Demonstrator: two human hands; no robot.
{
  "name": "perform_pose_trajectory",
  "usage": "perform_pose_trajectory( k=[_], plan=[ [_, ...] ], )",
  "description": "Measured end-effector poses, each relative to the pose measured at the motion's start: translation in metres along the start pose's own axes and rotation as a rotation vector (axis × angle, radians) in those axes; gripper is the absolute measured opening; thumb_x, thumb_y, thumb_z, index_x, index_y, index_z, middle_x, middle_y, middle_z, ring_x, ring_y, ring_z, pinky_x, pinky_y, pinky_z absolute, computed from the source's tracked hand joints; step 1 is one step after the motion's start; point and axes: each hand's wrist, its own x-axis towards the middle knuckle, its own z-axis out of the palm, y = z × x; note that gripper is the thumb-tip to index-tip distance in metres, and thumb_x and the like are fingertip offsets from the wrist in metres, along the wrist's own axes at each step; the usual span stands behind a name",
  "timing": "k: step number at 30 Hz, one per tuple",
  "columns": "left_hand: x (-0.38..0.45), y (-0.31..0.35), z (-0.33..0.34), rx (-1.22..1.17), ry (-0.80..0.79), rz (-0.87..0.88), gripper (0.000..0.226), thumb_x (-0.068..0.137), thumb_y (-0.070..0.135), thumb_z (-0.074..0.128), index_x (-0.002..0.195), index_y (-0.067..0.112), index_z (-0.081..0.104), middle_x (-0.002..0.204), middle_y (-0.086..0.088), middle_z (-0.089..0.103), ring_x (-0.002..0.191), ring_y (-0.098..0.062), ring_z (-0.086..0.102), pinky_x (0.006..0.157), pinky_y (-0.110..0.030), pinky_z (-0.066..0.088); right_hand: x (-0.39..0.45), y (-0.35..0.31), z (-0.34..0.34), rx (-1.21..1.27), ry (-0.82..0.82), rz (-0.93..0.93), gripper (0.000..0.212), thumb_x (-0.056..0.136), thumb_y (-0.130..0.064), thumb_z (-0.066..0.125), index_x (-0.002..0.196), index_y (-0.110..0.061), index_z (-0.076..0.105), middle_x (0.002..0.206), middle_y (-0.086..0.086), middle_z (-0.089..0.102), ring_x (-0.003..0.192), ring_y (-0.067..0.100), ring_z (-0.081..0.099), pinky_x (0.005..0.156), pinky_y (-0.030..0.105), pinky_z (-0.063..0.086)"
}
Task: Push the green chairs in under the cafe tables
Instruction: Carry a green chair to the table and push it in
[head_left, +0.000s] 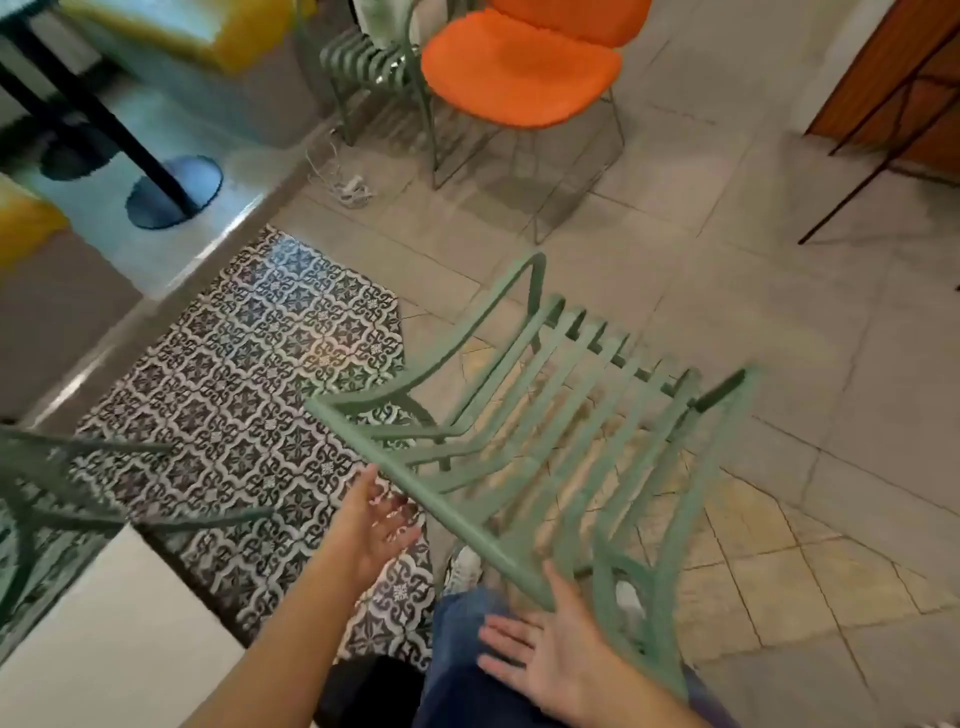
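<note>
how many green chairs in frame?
3. One green slatted chair centre, at the open left hand and right hand. One chair partly cut off at the left edge. One chair top centre behind the orange chair. Others may be out of view.

Slatted green chair (561, 431) stands on tiled floor.

Motion blur softens the green chair (561, 441) at centre frame, so contact between its top rail and the left hand (374, 525) or right hand (550, 654) cannot be determined. A second green chair (57, 499) is cut off at the left edge. The orange chair (519, 73) is cut off at the top edge.
</note>
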Motion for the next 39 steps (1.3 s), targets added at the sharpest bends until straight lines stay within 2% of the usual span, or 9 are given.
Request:
perform_pose_trajectory(
  k=[5, 8, 13, 16, 22, 24, 28, 31, 39],
  plan=[
    [0.028, 0.018, -0.004, 0.135, -0.180, -0.123, 0.031, 0.097, 0.037, 0.049, 0.111, 0.011, 0.057, 0.111, -0.022, 0.064, 0.108, -0.039, 0.060, 0.093, -0.056, 0.048, 0.012, 0.005, 0.012, 0.393, 0.044, -0.098, 0.071, 0.090, -0.056, 0.049, 0.108, 0.013, 0.047, 0.106, 0.028, 0.051, 0.125, 0.040, 0.044, 0.098, 0.052, 0.038],
    [0.040, 0.036, 0.003, 0.148, -0.218, -0.219, 0.034, 0.096, 0.038, 0.050, 0.113, 0.009, 0.057, 0.115, -0.022, 0.062, 0.112, -0.039, 0.057, 0.088, -0.053, 0.048, 0.013, 0.009, 0.021, 0.659, 0.158, -0.231, 0.054, 0.094, -0.046, 0.050, 0.118, 0.002, 0.043, 0.109, 0.025, 0.050, 0.127, 0.040, 0.044, 0.106, 0.050, 0.034],
    [0.069, 0.058, 0.002, 0.059, -0.168, -0.281, 0.044, 0.092, 0.038, 0.057, 0.120, 0.006, 0.053, 0.105, -0.024, 0.066, 0.102, -0.038, 0.060, 0.075, -0.050, 0.056, 0.013, 0.004, 0.002, 0.923, 0.259, -0.527, 0.060, 0.069, -0.029, 0.072, 0.125, -0.012, 0.059, 0.106, 0.015, 0.069, 0.107, 0.031, 0.063, 0.089, 0.045, 0.053],
    [0.085, 0.066, -0.001, 0.055, -0.147, -0.311, 0.044, 0.088, 0.023, 0.059, 0.126, 0.002, 0.051, 0.112, -0.024, 0.063, 0.107, -0.036, 0.060, 0.071, -0.049, 0.057, 0.009, -0.004, -0.004, 1.017, 0.334, -0.574, 0.010, 0.093, -0.012, 0.048, 0.085, -0.011, 0.052, 0.084, 0.017, 0.062, 0.072, 0.029, 0.061, 0.061, 0.032, 0.058],
    [0.091, 0.073, 0.001, 0.092, -0.165, -0.281, 0.041, 0.078, 0.004, 0.054, 0.118, -0.003, 0.050, 0.135, -0.025, 0.051, 0.116, -0.036, 0.054, 0.097, -0.047, 0.048, 0.010, -0.014, -0.001, 0.951, 0.388, -0.598, 0.022, 0.093, 0.004, 0.033, 0.078, -0.010, 0.041, 0.091, 0.018, 0.050, 0.080, 0.030, 0.052, 0.101, 0.042, 0.040],
    [0.091, 0.065, 0.000, 0.077, -0.146, -0.256, 0.033, 0.085, 0.004, 0.052, 0.118, -0.001, 0.050, 0.133, -0.024, 0.052, 0.116, -0.035, 0.054, 0.085, -0.047, 0.052, 0.008, -0.022, -0.007, 0.951, 0.384, -0.614, 0.021, 0.091, 0.006, 0.035, 0.080, -0.010, 0.041, 0.094, 0.018, 0.050, 0.091, 0.033, 0.053, 0.107, 0.043, 0.038],
    [0.085, 0.049, 0.001, 0.031, -0.125, -0.246, 0.019, 0.088, 0.005, 0.051, 0.107, 0.005, 0.052, 0.128, -0.023, 0.056, 0.114, -0.039, 0.056, 0.063, -0.042, 0.054, 0.006, -0.042, -0.023, 0.911, 0.386, -0.621, 0.021, 0.087, 0.009, 0.035, 0.082, -0.010, 0.041, 0.095, 0.015, 0.051, 0.092, 0.031, 0.053, 0.106, 0.043, 0.039],
    [0.080, 0.032, 0.001, -0.014, -0.082, -0.255, 0.043, 0.081, 0.005, 0.054, 0.123, 0.001, 0.050, 0.131, -0.023, 0.054, 0.116, -0.038, 0.055, 0.054, -0.039, 0.057, 0.001, -0.060, -0.036, 0.842, 0.376, -0.613, 0.022, 0.087, 0.009, 0.037, 0.083, -0.011, 0.041, 0.090, 0.016, 0.050, 0.086, 0.032, 0.054, 0.098, 0.041, 0.043],
    [0.036, -0.023, 0.032, -0.206, 0.013, -0.198, 0.047, 0.077, 0.005, 0.054, 0.124, -0.002, 0.049, 0.134, -0.024, 0.052, 0.112, -0.038, 0.057, 0.055, -0.046, 0.059, -0.017, -0.126, -0.082, 0.612, 0.379, -0.564, 0.021, 0.088, 0.008, 0.042, 0.080, -0.012, 0.045, 0.082, 0.009, 0.050, 0.072, 0.020, 0.051, 0.090, 0.033, 0.046]
  ],
)
